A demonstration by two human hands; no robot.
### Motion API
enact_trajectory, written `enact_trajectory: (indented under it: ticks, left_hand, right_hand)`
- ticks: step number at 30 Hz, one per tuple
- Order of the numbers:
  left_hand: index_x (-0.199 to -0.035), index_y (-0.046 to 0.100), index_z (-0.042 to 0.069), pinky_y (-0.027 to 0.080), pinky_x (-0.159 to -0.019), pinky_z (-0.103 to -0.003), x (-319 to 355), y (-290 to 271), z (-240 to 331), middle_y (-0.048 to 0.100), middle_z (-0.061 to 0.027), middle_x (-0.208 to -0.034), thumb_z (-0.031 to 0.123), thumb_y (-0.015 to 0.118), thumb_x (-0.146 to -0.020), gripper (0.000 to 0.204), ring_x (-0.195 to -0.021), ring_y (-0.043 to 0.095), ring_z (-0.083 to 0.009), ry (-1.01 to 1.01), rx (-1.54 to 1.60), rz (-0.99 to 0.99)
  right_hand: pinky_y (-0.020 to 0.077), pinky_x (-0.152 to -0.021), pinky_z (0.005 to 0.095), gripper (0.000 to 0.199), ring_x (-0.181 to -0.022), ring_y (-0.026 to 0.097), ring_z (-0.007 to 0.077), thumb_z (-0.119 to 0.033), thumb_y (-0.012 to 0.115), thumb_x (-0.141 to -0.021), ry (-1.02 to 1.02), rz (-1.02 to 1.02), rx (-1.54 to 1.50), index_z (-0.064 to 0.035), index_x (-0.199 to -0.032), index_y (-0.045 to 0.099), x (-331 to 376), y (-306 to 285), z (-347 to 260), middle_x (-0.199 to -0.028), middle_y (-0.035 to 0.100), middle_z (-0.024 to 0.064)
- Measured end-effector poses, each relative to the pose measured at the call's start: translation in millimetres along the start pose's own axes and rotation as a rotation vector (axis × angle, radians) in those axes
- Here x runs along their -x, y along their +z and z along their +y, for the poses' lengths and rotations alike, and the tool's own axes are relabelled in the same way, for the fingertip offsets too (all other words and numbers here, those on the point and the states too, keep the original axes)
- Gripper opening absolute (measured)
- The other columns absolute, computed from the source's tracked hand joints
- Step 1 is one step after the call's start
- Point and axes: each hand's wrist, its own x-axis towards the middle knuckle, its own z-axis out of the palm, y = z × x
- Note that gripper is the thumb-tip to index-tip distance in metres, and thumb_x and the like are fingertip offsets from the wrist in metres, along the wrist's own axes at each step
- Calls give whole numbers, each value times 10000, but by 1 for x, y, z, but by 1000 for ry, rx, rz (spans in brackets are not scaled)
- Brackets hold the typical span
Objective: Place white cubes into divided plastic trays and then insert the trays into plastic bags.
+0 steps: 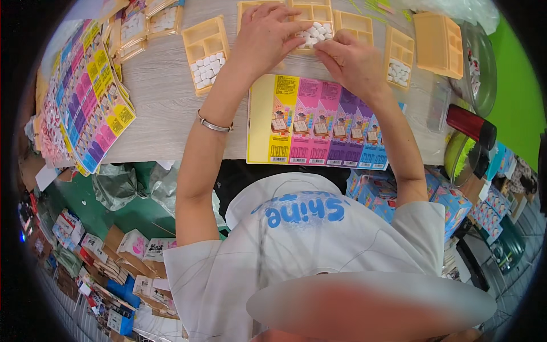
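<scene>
At the table's far side lies a cream compartment tray (313,12) with small white pillow-shaped pieces (314,35) heaped in its near compartment. My left hand (270,37) reaches over the tray's left side, fingers stretched and apart, with fingertips at the white pieces. My right hand (354,61) is at the tray's near right corner, thumb and fingers pinched together; anything between them is hidden. More cream trays stand beside it: a left tray (205,48) and a right tray (399,54) hold white pieces. Behind my right hand, another tray (354,24) shows bare upper compartments.
A colourful printed sheet (319,122) lies between my forearms. Stacked printed sheets (94,97) and filled packs (142,25) are at the left. On the right are stacked trays (437,45), a clear bowl (478,68) and a red-handled object (470,125). Cartons (142,251) crowd the floor.
</scene>
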Motion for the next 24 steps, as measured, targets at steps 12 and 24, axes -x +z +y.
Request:
enact_trajectory:
  ticks: [12, 24]
  left_hand:
    - [-1501, 498, 220, 306, -1176, -554, 7, 23, 36, 532, -14, -1492, 544, 636, -921, 679, -1440, 400, -282, 98, -348, -119]
    - [-1240, 674, 153, 353, -1141, -487, -6, 40, 85, 653, -18, -1263, 336, 709, -889, 397, -1242, 567, -244, 200, -137, -127]
  right_hand:
    - [446, -621, 254, 211, -769, 542, 135, -122, 658, -942, 677, 659, -1784, 22, -1097, 661, 55, -62, 67, -934, 598, 40]
    - [373, -541, 215, 218, -683, 482, 72, -100, 549, -1045, 669, 390, -1912, 1, -1231, 604, 106, -58, 68, -933, 647, 40]
